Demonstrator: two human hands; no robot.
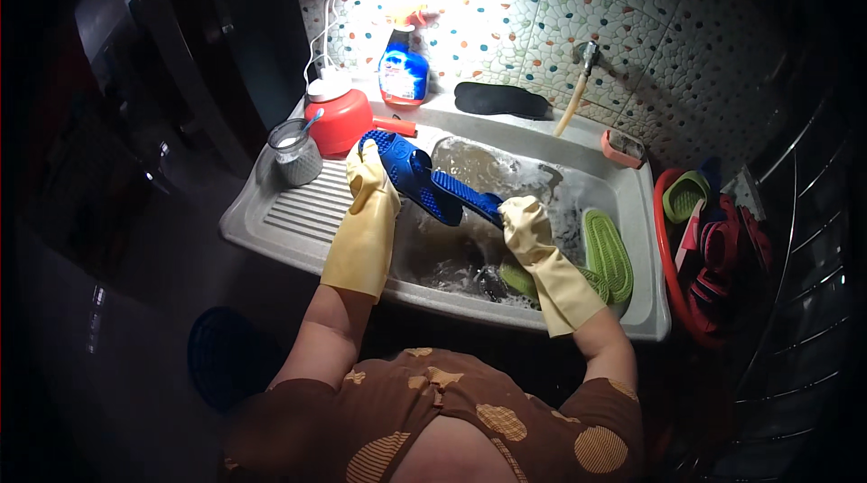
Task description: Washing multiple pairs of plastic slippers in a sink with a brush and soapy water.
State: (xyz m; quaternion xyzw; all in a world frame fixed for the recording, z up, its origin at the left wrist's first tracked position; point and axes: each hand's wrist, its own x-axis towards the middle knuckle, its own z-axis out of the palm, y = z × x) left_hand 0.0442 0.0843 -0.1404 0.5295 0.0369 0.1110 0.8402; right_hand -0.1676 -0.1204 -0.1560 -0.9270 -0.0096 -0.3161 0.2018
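Note:
Over the sink basin, my left hand (368,178), in a cream rubber glove, grips a blue slipper (412,178) by one end. The slipper is tilted, its studded surface partly showing. My right hand (526,223), gloved the same way, closes around the handle of a narrow blue brush (470,197). The brush's far end meets the slipper near its strap. Below, the grey sink (452,301) holds sudsy water. A green slipper (608,257) leans at the basin's right side, and another green piece (518,279) is partly hidden by my right glove.
Left of the basin stand a glass jar (295,156) and a red container (341,122). Behind are a blue spray bottle (404,75), a black insole (501,100), a tap with a hose (576,95) and a pink soap dish (622,149). A red basin (666,248) of footwear sits at right.

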